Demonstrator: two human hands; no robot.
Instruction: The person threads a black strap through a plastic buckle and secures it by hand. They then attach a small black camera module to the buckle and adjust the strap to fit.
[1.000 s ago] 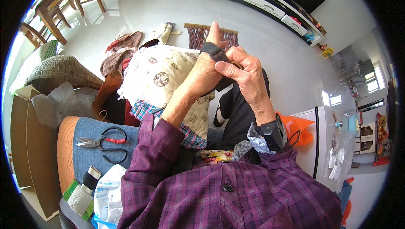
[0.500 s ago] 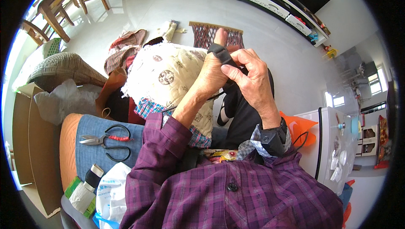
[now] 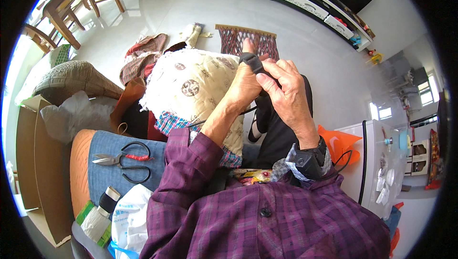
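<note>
My left hand [image 3: 242, 86] is raised in front of me, its thumb stretched away from me. A black strap [image 3: 251, 62] is wrapped around it near the base of the thumb. The other fingers of that hand are mostly hidden behind my right hand [image 3: 287, 93]. With thumb and fingers, my right hand grips the strap at its right side. A thin black cord runs by my left wrist. Below both hands, a cream patterned cushion-like bundle [image 3: 191, 87] lies beside my black-trousered leg [image 3: 281, 130].
Black-handled scissors [image 3: 126, 160] lie on folded denim [image 3: 100, 178] at my left, near spools of thread [image 3: 109, 199] and a white plastic bag [image 3: 131, 216]. A cardboard box [image 3: 45, 173] stands farther left. Ahead on the floor are clothes [image 3: 143, 58] and a woven net-like piece [image 3: 229, 39].
Both hands have shifted slightly right and a little downward together. My right hand's fingers lie flatter over the strap. My view has also moved slightly.
</note>
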